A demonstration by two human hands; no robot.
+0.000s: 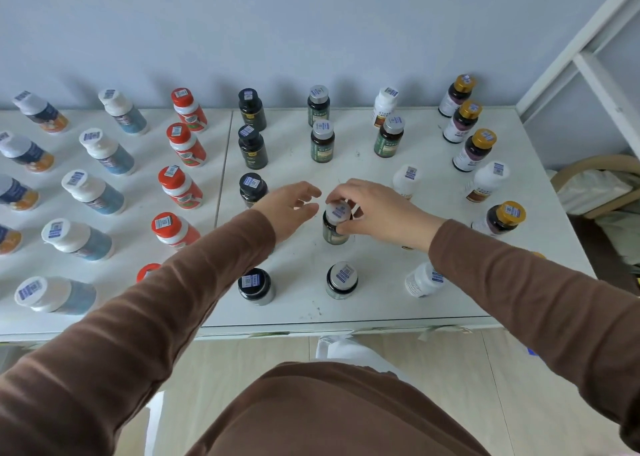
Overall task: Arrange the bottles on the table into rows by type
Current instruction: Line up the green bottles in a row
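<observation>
Many bottles stand in rows running away from me on a white table (298,303). My right hand (374,209) grips the silver cap of a green-labelled bottle (334,232) in the middle column. My left hand (289,208) hovers open just left of that bottle, holding nothing. More silver-capped green bottles (322,140) stand behind, and one (342,280) stands in front. Black-capped dark bottles (252,145) form the column to the left. A lone green-labelled bottle (389,137) stands among white bottles (407,180) on the right.
Red-capped bottles (180,185) and white-capped blue bottles (91,192) fill the left half. Gold-capped bottles (474,149) line the right side, near the table's right edge. A white frame (588,64) and a wooden chair (595,185) stand to the right.
</observation>
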